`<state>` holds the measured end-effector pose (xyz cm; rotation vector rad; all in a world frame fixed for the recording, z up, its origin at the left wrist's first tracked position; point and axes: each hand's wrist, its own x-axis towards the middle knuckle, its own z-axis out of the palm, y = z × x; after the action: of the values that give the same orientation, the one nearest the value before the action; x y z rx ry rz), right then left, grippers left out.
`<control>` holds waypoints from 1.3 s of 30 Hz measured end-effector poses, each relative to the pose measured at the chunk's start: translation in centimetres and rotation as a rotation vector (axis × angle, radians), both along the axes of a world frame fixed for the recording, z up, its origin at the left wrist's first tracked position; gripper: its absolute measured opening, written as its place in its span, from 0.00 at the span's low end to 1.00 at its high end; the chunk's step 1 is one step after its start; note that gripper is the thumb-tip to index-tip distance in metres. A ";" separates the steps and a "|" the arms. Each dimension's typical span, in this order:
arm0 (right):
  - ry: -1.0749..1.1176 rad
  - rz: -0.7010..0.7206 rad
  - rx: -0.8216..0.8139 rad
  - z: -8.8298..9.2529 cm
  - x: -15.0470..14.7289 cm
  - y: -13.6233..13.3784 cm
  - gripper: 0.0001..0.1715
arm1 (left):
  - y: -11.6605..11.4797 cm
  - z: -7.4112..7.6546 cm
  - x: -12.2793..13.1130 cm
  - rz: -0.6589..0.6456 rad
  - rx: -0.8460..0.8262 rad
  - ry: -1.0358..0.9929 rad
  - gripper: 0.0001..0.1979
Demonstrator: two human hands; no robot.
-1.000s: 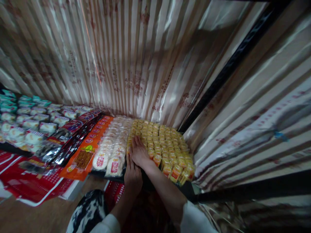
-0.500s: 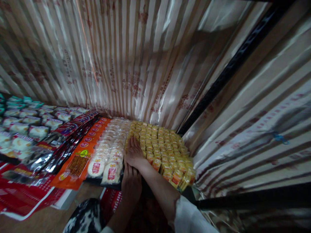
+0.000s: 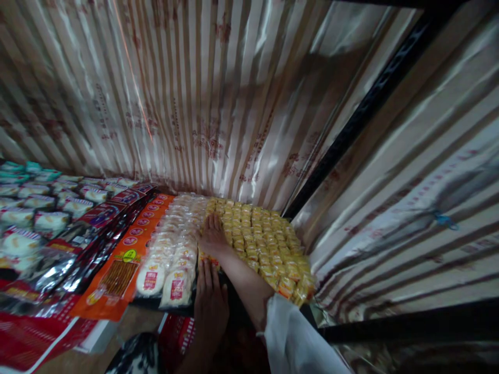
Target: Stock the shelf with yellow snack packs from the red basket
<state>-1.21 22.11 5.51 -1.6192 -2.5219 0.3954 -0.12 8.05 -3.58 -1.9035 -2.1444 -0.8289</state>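
Note:
My right hand [image 3: 212,238] lies flat, fingers stretched out, on the left edge of the block of small yellow-wrapped snack packets [image 3: 253,234]. Nearer to me, my left hand [image 3: 211,301] reaches up with its fingers extended, their tips against the front packets of the leftmost yellow row. A few yellow and orange packets show between the two hands. Just left of them stand two rows of round white crackers [image 3: 177,283] in clear wrappers, packed on edge. My right forearm covers part of the yellow rows.
Farther left lie an orange bag of stick snacks [image 3: 119,270], dark red shiny bags [image 3: 105,228] and several white packets [image 3: 52,221]. A striped plastic sheet [image 3: 187,93] hangs behind. A black metal post [image 3: 358,114] slants at the right, and a red bag [image 3: 42,332] lies below left.
My hands have moved slightly apart, my left one lower, so packets now show between them. The whole view has shifted a little to the right.

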 end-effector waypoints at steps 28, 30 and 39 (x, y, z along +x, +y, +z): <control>-0.052 -0.144 0.063 -1.4 -0.9 5.8 0.44 | 0.3 0.3 0.0 0.021 0.027 -0.038 0.37; -0.040 -0.147 0.070 -1.5 -1.0 6.0 0.43 | 0.3 0.2 0.0 0.016 0.026 -0.038 0.37; 0.206 -0.051 0.204 1.7 -0.1 3.0 0.32 | 0.2 0.6 -0.2 0.012 0.015 -0.076 0.34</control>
<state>-1.32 25.14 7.25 -1.4811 -2.2827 0.2735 -0.30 8.21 -2.96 -1.8788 -2.1842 -0.9268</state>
